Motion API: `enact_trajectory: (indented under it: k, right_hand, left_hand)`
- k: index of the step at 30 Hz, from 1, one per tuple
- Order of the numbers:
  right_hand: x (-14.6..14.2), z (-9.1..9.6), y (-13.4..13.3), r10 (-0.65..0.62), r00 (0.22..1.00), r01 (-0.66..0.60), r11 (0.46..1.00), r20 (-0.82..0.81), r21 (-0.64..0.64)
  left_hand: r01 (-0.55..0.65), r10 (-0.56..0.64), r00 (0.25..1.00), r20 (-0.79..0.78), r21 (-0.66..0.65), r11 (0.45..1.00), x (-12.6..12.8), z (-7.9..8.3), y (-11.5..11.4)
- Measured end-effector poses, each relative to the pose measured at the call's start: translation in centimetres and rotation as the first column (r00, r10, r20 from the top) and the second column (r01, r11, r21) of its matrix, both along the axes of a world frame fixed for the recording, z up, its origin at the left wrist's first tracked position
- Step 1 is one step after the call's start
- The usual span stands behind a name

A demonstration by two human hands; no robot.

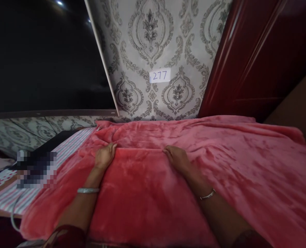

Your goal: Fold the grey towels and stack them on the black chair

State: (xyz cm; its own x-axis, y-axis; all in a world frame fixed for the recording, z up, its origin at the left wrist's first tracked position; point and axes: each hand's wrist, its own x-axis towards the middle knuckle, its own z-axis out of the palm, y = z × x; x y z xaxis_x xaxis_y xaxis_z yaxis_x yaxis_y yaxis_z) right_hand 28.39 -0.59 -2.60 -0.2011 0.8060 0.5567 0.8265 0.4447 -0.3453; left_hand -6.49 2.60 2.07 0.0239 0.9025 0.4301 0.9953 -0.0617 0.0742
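Observation:
A plush coral-red blanket (140, 193) is spread over the surface before me, with a layer of it pulled taut between my two hands. My left hand (105, 156) is closed on the fold's edge, left of centre. Farther right, my right hand (177, 157) pinches the same edge, fingertips tucked at the cloth. The edge runs nearly straight from one hand to the other. Loose wrinkles lie in the blanket beyond the hands and to the right. A pale bangle is on my left wrist and a thin bracelet on my right.
A large dark screen (47, 58) stands at the back left. Striped cloth (72, 144) covers the table at left, with a black object and a blurred patch on it. A grey cable (12, 213) hangs at the left edge. A dark red wooden panel (246, 62) rises at right.

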Motion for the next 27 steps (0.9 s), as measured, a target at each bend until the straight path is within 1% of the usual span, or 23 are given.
enact_trajectory:
  k: [2, 4, 5, 7, 9, 11, 13, 15, 17, 19, 22, 25, 27]
  right_hand:
    - [0.0, 0.0, 0.0, 0.013, 1.0, -0.013, 0.998, 0.006, -0.066]
    - [0.2, 0.0, 0.1, 0.031, 0.999, -0.033, 0.995, -0.022, -0.095]
    - [0.3, 0.1, 0.1, 0.043, 0.998, -0.047, 0.994, -0.047, -0.097]
    - [0.6, 0.3, 0.0, 0.07, 0.993, -0.08, 0.992, -0.099, -0.101]
    - [1.1, 0.6, -0.2, 0.101, 0.985, -0.12, 0.983, -0.138, -0.14]
    - [1.5, 0.9, -0.3, 0.11, 0.985, -0.138, 0.966, -0.135, -0.219]
    - [1.8, 1.1, -0.5, 0.1, 0.991, -0.124, 0.948, -0.094, -0.294]
    - [1.9, 1.2, -0.5, 0.095, 0.994, -0.106, 0.939, -0.048, -0.327]
    - [1.9, 1.2, -0.5, 0.109, 0.994, -0.113, 0.94, -0.031, -0.322]
    - [1.9, 1.1, -0.4, 0.134, 0.99, -0.139, 0.942, -0.038, -0.306]
    - [1.8, 0.7, -0.3, 0.167, 0.984, -0.176, 0.944, -0.058, -0.279]
    - [1.5, 0.2, -0.1, 0.184, 0.982, -0.189, 0.95, -0.043, -0.25]
    - [1.3, 0.3, 0.0, 0.194, 0.981, -0.193, 0.957, -0.019, -0.217]
  left_hand:
    - [-0.024, 0.024, 1.0, 0.004, -0.033, 0.999, 0.0, 0.2, -0.1]
    - [-0.023, 0.023, 1.0, 0.011, -0.001, 1.0, 0.0, 0.4, -0.5]
    - [0.008, -0.009, 1.0, 0.019, 0.025, 1.0, 0.0, 0.5, -0.8]
    - [0.109, -0.111, 0.993, 0.031, 0.06, 0.992, -0.1, 0.6, -1.4]
    - [0.198, -0.2, 0.979, 0.041, 0.06, 0.978, -0.2, 0.6, -1.9]
    - [0.236, -0.238, 0.97, 0.046, 0.04, 0.971, -0.3, 0.6, -2.1]
    - [0.256, -0.256, 0.965, 0.049, 0.013, 0.967, -0.3, 0.7, -2.2]
    - [0.281, -0.279, 0.959, 0.056, -0.019, 0.96, -0.3, 1.0, -2.3]
    - [0.323, -0.319, 0.946, 0.066, -0.058, 0.945, -0.4, 1.3, -2.5]
    - [0.386, -0.38, 0.922, 0.068, -0.104, 0.917, -0.9, 1.6, -2.9]
    - [0.447, -0.446, 0.894, 0.046, -0.167, 0.879, -2.0, 1.6, -3.7]
    - [0.435, -0.434, 0.9, 0.048, -0.166, 0.885, -3.4, 1.3, -4.3]
    - [0.411, -0.408, 0.911, 0.051, -0.099, 0.906, -4.2, 1.4, -4.6]
